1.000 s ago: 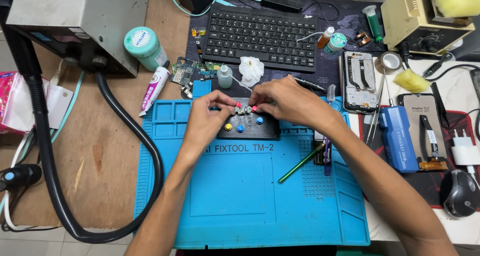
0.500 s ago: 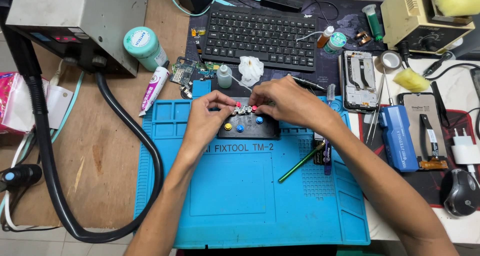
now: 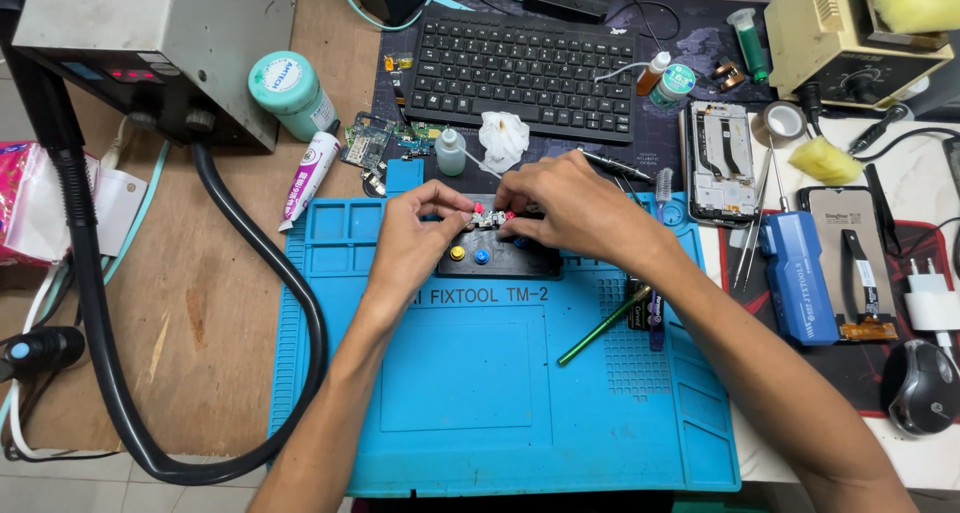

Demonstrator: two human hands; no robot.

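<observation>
Small circuit board on black holder, edges hidden, pinched between left and right hands' fingertips.

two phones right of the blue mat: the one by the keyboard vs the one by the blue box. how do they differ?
The opened phone frame lies bare, its pale inner chassis and parts exposed; the dark phone shows a flat black face with a ribbon cable across it. The frame sits higher, near the keyboard; the dark one lower, right of the blue box. Both lie flat, lengthwise, untouched by either hand.

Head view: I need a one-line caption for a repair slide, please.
Both hands, left hand and right hand, pinch a small circuit board over a black holder on a blue mat.
</observation>
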